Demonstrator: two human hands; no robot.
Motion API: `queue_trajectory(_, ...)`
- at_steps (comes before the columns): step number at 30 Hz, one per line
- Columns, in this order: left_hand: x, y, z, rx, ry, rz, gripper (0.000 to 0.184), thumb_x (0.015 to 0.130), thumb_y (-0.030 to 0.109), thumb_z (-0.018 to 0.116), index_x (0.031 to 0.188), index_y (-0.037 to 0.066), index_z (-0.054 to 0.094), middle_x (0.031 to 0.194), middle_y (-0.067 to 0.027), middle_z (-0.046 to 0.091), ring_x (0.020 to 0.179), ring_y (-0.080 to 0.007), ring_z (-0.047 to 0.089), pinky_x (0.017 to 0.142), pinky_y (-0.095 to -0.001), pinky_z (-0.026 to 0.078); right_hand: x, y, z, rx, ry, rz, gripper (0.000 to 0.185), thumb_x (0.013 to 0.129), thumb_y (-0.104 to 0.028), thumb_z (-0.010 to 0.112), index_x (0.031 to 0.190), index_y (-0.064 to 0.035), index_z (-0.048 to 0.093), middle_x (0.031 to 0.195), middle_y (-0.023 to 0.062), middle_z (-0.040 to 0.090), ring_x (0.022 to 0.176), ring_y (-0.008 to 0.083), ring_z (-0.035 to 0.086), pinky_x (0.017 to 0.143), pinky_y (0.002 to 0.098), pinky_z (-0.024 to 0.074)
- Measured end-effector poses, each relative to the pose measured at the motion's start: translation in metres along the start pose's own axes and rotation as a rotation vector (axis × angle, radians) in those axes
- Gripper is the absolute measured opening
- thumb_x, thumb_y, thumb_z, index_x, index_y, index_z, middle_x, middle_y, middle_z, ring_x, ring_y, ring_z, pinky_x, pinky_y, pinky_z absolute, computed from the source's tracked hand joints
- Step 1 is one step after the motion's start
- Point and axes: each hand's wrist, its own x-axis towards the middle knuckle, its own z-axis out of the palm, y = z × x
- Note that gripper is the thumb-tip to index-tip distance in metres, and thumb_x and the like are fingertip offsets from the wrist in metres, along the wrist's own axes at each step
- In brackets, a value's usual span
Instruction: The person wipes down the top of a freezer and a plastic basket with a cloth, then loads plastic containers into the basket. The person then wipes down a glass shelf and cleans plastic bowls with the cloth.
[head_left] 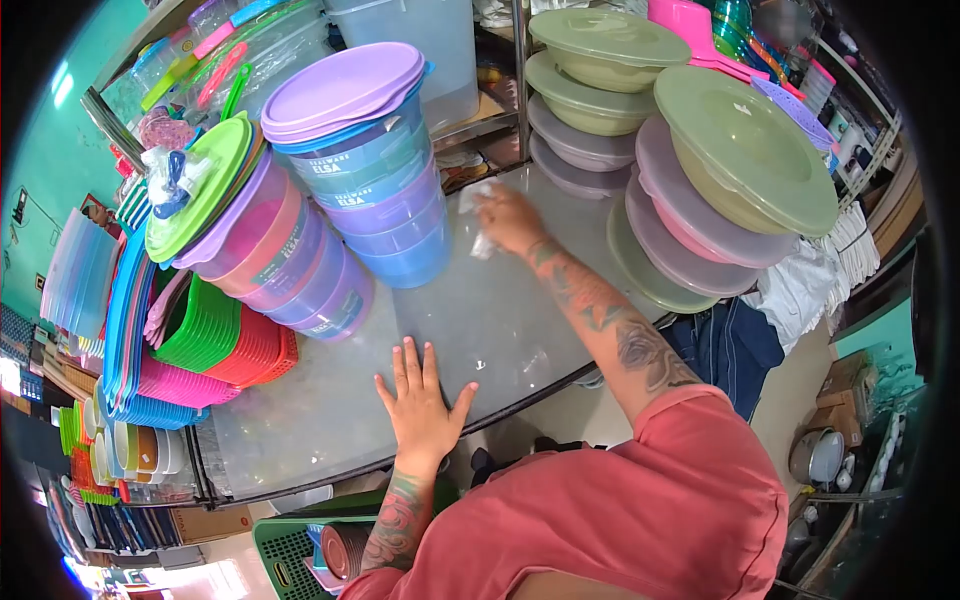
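My left hand [423,410] lies flat on the grey tabletop [330,420] near its front edge, fingers spread, holding nothing. Farther back, my right hand [508,218] is closed on a crumpled white cloth [482,243] that touches the tabletop. Just left of the cloth rises a stack of clear blue and purple tubs [385,190] with purple lids on top. Beside that leans a second tub stack [290,260] in pink and purple. To the right of my right hand stand piles of lidded bowls, green ones [745,150] and lilac ones [575,150].
Red and green baskets [225,335] and blue trays [125,320] crowd the left end. A large clear bin [410,60] stands behind the tubs. Below the front edge is a green crate [285,560]. Dark blue fabric [735,335] hangs at the right.
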Motion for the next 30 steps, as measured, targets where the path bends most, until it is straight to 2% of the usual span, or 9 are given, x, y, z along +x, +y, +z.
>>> queue_trajectory(5, -0.001, -0.003, -0.001, -0.043, 0.007, -0.003, 0.089, 0.096, 0.061, 0.059, 0.159, 0.002, 0.036, 0.169, -0.0214, 0.025, 0.158, -0.0385, 0.017, 0.122, -0.068, 0.006, -0.008, 0.038, -0.012, -0.256, 0.149, 0.156, 0.045, 0.1, -0.029, 0.049, 0.139, -0.0105, 0.063, 0.147, 0.019, 0.056, 0.141, 0.0355, 0.047, 0.116, 0.0489, 0.0368)
queue_trajectory(11, -0.002, -0.004, -0.001, -0.053, 0.032, 0.001, 0.087, 0.094, 0.057, 0.062, 0.157, 0.002, 0.039, 0.169, -0.0206, 0.027, 0.158, -0.0373, 0.02, 0.122, -0.0666, 0.008, -0.045, -0.06, 0.006, -0.089, 0.113, -0.12, 0.043, 0.097, -0.029, 0.055, 0.134, -0.0109, 0.065, 0.146, 0.0189, 0.055, 0.14, 0.0351, 0.047, 0.114, 0.05, 0.038)
queue_trajectory(15, -0.002, -0.006, 0.0, -0.071, 0.044, 0.022, 0.086, 0.094, 0.055, 0.064, 0.156, 0.001, 0.041, 0.168, -0.0209, 0.027, 0.158, -0.0376, 0.02, 0.122, -0.0666, 0.008, -0.069, -0.056, -0.023, -0.022, 0.008, -0.133, 0.045, 0.103, -0.03, 0.05, 0.141, -0.0073, 0.059, 0.149, 0.0218, 0.051, 0.143, 0.0376, 0.044, 0.117, 0.05, 0.0346)
queue_trajectory(17, -0.004, -0.008, 0.001, -0.075, 0.048, 0.028, 0.085, 0.094, 0.054, 0.064, 0.156, 0.0, 0.041, 0.168, -0.0211, 0.027, 0.158, -0.0377, 0.02, 0.122, -0.0666, 0.008, -0.082, -0.014, -0.029, -0.288, -0.005, -0.101, 0.048, 0.105, -0.033, 0.048, 0.145, -0.0073, 0.055, 0.152, 0.0216, 0.048, 0.145, 0.0395, 0.041, 0.118, 0.0508, 0.0338)
queue_trajectory(21, -0.003, -0.008, -0.002, -0.104, 0.042, 0.033, 0.083, 0.097, 0.055, 0.06, 0.156, 0.0, 0.04, 0.168, -0.0225, 0.027, 0.157, -0.0383, 0.02, 0.122, -0.0668, 0.005, -0.131, 0.021, -0.049, -0.394, 0.167, 0.149, 0.049, 0.102, -0.03, 0.049, 0.145, -0.0068, 0.053, 0.148, 0.0207, 0.051, 0.142, 0.0394, 0.043, 0.114, 0.0542, 0.0366)
queue_trajectory(23, -0.003, -0.008, -0.002, -0.123, 0.041, 0.024, 0.082, 0.097, 0.054, 0.061, 0.156, 0.0, 0.04, 0.167, -0.0233, 0.028, 0.157, -0.0381, 0.02, 0.123, -0.0667, 0.005, -0.147, -0.006, -0.047, -0.415, 0.147, 0.232, 0.051, 0.102, -0.029, 0.05, 0.147, -0.0045, 0.051, 0.151, 0.0212, 0.048, 0.144, 0.0422, 0.039, 0.116, 0.0565, 0.0333)
queue_trajectory(26, -0.002, -0.012, -0.002, -0.295, 0.094, -0.004, 0.078, 0.098, 0.05, 0.062, 0.154, -0.001, 0.042, 0.165, -0.0247, 0.031, 0.156, -0.0391, 0.023, 0.123, -0.0642, 0.004, -0.135, -0.077, -0.04, -0.177, -0.011, 0.05, 0.051, 0.102, -0.028, 0.053, 0.146, -0.0021, 0.051, 0.156, 0.0242, 0.042, 0.148, 0.0458, 0.033, 0.12, 0.0574, 0.0283)
queue_trajectory(28, -0.004, -0.018, -0.001, -0.402, 0.161, -0.043, 0.072, 0.098, 0.042, 0.064, 0.151, -0.002, 0.044, 0.161, -0.0249, 0.035, 0.153, -0.0394, 0.029, 0.124, -0.0605, 0.011, -0.122, -0.128, -0.024, -0.126, -0.173, -0.166, 0.051, 0.099, -0.026, 0.058, 0.143, 0.001, 0.054, 0.152, 0.0274, 0.044, 0.146, 0.0464, 0.036, 0.119, 0.0574, 0.0298)
queue_trajectory(30, -0.001, -0.022, -0.001, -0.561, 0.273, -0.061, 0.065, 0.098, 0.034, 0.066, 0.148, -0.002, 0.046, 0.158, -0.0246, 0.039, 0.15, -0.039, 0.034, 0.123, -0.0564, 0.018, -0.128, -0.185, 0.003, 0.039, 0.048, -0.11, 0.051, 0.096, -0.026, 0.06, 0.139, 0.0007, 0.057, 0.149, 0.0259, 0.047, 0.144, 0.045, 0.038, 0.118, 0.0576, 0.0314)
